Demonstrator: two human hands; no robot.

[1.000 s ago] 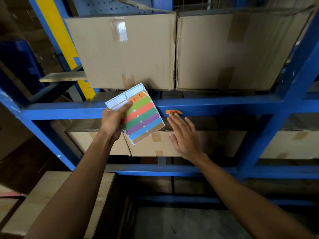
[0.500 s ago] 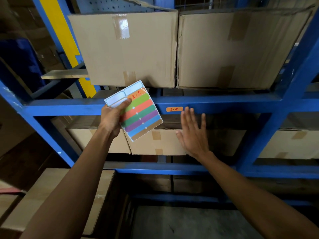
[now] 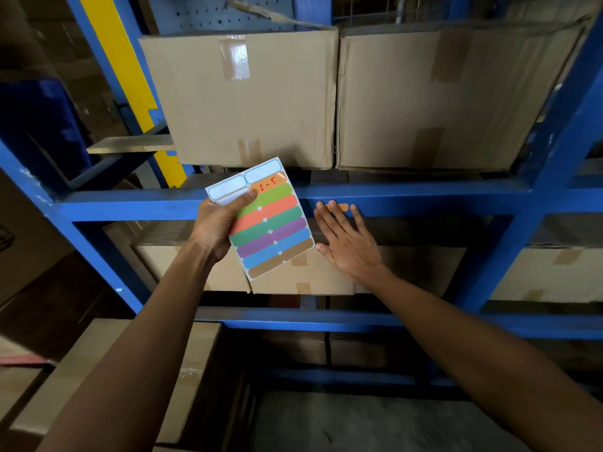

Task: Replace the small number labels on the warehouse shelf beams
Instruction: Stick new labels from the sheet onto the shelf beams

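The right hand (image 3: 347, 246) lies flat with its fingers spread, and the fingertips touch the small orange label (image 3: 337, 207) stuck on the blue beam (image 3: 424, 200). It looks like the hand is pressing the label down or about to peel it; I cannot tell which. The left hand (image 3: 218, 225) pinches the sticker sheet (image 3: 267, 223) at its nine o'clock edge, thumb on top. The sheet is just beside the right hand, at its nine o'clock. An orange sticker reading 1-5 waits at the sheet's twelve o'clock, and many colour strips are left, so I think more beams need labels. Big cardboard boxes (image 3: 241, 99) sit at twelve o'clock above the beam, but nothing blocks the label
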